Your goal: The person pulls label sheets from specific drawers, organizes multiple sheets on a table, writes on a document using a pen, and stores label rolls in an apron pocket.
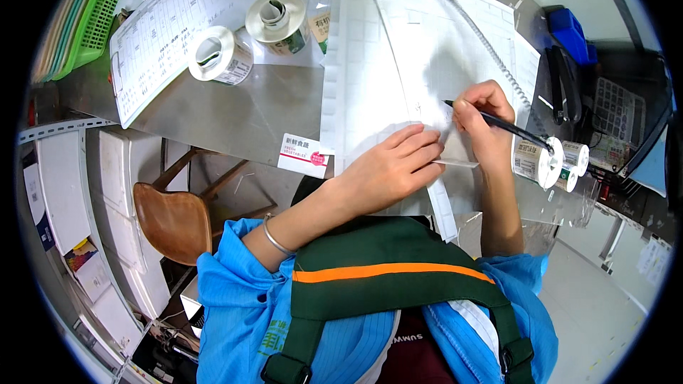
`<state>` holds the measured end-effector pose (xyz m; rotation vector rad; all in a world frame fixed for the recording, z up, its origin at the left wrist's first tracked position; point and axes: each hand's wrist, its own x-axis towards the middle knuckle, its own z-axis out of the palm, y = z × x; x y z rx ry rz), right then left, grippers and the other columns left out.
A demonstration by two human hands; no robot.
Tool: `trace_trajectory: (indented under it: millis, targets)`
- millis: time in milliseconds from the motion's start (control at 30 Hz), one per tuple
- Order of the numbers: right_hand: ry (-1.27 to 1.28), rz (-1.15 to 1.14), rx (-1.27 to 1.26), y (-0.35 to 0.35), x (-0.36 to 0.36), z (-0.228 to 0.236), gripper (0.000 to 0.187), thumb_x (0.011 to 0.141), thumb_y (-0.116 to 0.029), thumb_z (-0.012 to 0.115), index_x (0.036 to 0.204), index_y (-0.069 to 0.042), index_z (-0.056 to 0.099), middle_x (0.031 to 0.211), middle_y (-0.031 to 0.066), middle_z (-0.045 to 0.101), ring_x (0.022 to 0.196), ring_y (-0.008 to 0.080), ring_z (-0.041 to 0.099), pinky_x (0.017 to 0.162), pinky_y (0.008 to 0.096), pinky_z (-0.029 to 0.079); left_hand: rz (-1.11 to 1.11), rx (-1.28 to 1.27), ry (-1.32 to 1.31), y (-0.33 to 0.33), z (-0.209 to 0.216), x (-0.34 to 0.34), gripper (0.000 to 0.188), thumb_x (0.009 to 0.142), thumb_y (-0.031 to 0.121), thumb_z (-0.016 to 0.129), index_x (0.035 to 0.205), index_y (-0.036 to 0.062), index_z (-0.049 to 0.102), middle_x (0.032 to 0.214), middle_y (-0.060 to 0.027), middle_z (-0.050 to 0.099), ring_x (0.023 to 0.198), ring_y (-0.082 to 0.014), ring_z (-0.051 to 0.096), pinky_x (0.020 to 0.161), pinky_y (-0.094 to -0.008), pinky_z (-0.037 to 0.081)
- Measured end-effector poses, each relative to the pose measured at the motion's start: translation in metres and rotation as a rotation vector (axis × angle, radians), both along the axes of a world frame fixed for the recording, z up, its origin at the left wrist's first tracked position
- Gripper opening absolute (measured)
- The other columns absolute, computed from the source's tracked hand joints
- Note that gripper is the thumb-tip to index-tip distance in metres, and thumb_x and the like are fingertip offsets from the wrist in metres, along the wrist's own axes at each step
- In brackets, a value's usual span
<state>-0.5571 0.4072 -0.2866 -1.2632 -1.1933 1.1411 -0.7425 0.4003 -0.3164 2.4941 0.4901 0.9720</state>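
My right hand (485, 115) grips a black pen (514, 130), its tip just above or on a long white paper strip (442, 212). The strip runs from the far side of the sheets down past the table's near edge. Fingers stretched out and close together, my left hand (400, 165) lies flat over the strip and the white sheets (366, 78), holding nothing. A grey coiled cord (484, 39) crosses the sheets toward the pen; where it ends is hard to see.
Two label rolls (222, 57) stand at the far left beside a printed form (160, 46). More label rolls (535, 160) lie right of my right hand. A green basket (107, 11) is far left, a black keypad device (617, 117) far right. A wooden chair (173, 220) stands left below the table.
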Motion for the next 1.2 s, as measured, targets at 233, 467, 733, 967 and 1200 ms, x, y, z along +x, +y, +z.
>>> trace_trajectory:
  millis: [233, 467, 733, 967, 1200]
  targets:
    - [0.16, -0.165, 0.042, -0.01, -0.005, 0.001, 0.011, 0.088, -0.006, 0.06, 0.096, 0.001, 0.057, 0.079, 0.0082, 0.062, 0.065, 0.0096, 0.053, 0.063, 0.0224, 0.044, 0.125, 0.114, 0.089, -0.012, 0.002, -0.011, 0.028, 0.071, 0.011, 0.059, 0.098, 0.0092, 0.063, 0.088, -0.0024, 0.052, 0.085, -0.0201, 0.05, 0.077, -0.0302, 0.039]
    - [0.166, 0.134, 0.216, -0.01, 0.003, 0.019, 0.017, 0.09, -0.011, 0.056, 0.1, 0.003, 0.056, 0.084, 0.0128, 0.063, 0.077, 0.0179, 0.059, 0.074, 0.0316, 0.049, 0.184, 0.112, 0.123, -0.005, 0.005, -0.006, 0.026, 0.072, 0.012, 0.059, 0.098, 0.0079, 0.063, 0.096, -0.005, 0.054, 0.101, -0.0234, 0.052, 0.09, -0.0379, 0.039]
    - [-0.488, -0.043, 0.131, 0.0, 0.012, 0.019, 0.041, 0.096, -0.035, 0.043, 0.102, 0.0, 0.064, 0.078, 0.0092, 0.063, 0.076, 0.0184, 0.057, 0.084, 0.0304, 0.042, 0.202, 0.243, 0.205, -0.01, 0.017, -0.022, 0.016, 0.072, 0.009, 0.059, 0.088, 0.0051, 0.063, 0.1, -0.0059, 0.058, 0.101, -0.0216, 0.055, 0.089, -0.0363, 0.042]
    - [-0.167, 0.015, -0.104, -0.002, -0.021, -0.001, 0.006, 0.082, -0.007, 0.062, 0.085, -0.002, 0.061, 0.07, 0.0003, 0.056, 0.065, 0.0056, 0.05, 0.059, 0.0202, 0.041, 0.183, 0.123, 0.172, -0.012, 0.009, -0.02, 0.019, 0.074, 0.008, 0.058, 0.092, 0.003, 0.06, 0.104, -0.0088, 0.06, 0.105, -0.024, 0.056, 0.091, -0.036, 0.044]
    - [-0.408, 0.129, 0.139, -0.003, -0.018, -0.017, 0.017, 0.071, -0.006, 0.066, 0.07, -0.004, 0.05, 0.06, 0.0032, 0.05, 0.053, 0.0088, 0.046, 0.048, 0.024, 0.036, 0.175, 0.086, 0.13, -0.012, 0.006, -0.023, 0.02, 0.074, 0.008, 0.058, 0.093, 0.0024, 0.061, 0.105, -0.0096, 0.061, 0.106, -0.0239, 0.056, 0.091, -0.0365, 0.044]
